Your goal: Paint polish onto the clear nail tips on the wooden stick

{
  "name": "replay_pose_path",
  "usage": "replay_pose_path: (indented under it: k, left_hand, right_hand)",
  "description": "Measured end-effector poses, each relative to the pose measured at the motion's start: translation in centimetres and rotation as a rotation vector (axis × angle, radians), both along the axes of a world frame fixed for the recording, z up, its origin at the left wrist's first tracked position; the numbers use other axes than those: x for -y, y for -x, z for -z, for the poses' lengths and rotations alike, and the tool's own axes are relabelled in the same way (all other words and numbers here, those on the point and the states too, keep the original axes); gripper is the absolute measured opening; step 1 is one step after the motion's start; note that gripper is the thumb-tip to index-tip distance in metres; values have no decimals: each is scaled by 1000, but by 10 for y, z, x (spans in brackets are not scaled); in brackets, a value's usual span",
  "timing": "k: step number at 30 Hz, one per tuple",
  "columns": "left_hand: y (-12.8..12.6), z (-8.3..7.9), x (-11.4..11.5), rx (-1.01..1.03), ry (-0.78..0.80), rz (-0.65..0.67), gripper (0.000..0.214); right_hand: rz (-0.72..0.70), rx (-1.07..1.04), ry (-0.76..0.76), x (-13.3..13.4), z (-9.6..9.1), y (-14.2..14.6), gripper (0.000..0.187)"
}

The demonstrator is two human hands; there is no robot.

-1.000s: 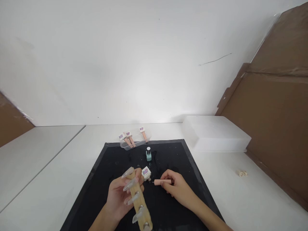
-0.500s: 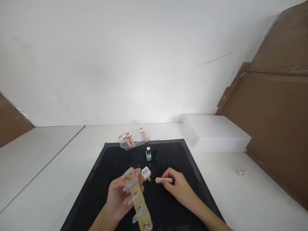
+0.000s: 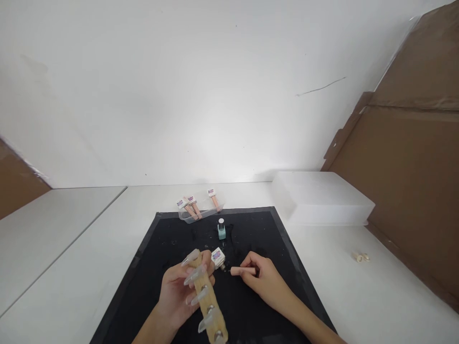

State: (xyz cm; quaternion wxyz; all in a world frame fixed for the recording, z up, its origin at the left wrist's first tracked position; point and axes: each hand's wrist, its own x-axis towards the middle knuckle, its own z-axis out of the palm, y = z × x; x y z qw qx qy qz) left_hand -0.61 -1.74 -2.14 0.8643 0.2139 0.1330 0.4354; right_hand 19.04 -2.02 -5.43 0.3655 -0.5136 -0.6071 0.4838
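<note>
My left hand is closed around a wooden strip that carries several clear false nail tips on small metal mounts. At the fingers of that hand sits a white nail polish bottle with a purple label, tilted, its neck facing right; whether the fingers grip it is hidden. In my right hand, a pink nail polish brush cap is pinched between thumb and fingers. It lies level, its end just right of the bottle's neck and apart from it. The thin brush is too small to make out clearly.
A teal polish bottle stands on the black mat beyond my hands. Behind it, a clear tray holds more pink-capped bottles. A translucent box and small beige rings are on the right.
The pink brush cap has shifted very slightly left and toward me, with its angle a little altered. My left hand and the strip are almost still.
</note>
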Motion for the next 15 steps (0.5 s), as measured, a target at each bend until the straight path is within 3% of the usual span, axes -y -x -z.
replay_pose_path:
  k: [15]
  left_hand:
    - [0,-1,2,-14,10,1,6]
  right_hand:
    - [-1,32,-5,0,-3,1,11]
